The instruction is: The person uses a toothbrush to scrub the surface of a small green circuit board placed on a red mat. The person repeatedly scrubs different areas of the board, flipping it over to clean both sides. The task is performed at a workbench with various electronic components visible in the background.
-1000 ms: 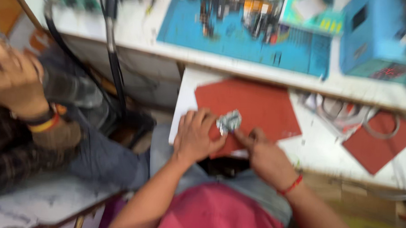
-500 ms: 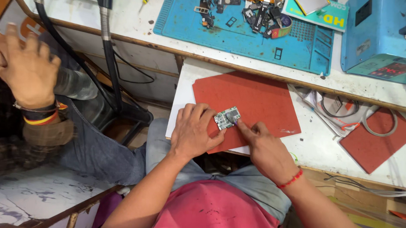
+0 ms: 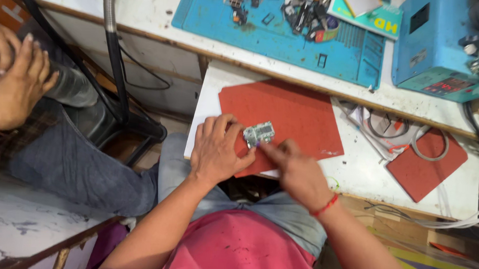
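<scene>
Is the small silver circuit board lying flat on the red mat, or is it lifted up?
Lying flat. The small silver circuit board rests face-up on the red mat, with the left hand beside it and the right hand touching its edge.

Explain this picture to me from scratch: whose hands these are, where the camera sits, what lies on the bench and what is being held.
The camera sits on a person's head and looks down at their own two bare hands. The left hand steadies a small silvery circuit board on a large red rectangular mat; the right hand, with a red thread at the wrist, touches the board's lower edge with a fingertip. Behind lie a blue work mat with small parts, a blue box-shaped machine and a smaller red mat. The hand at far left belongs to another person.
</scene>
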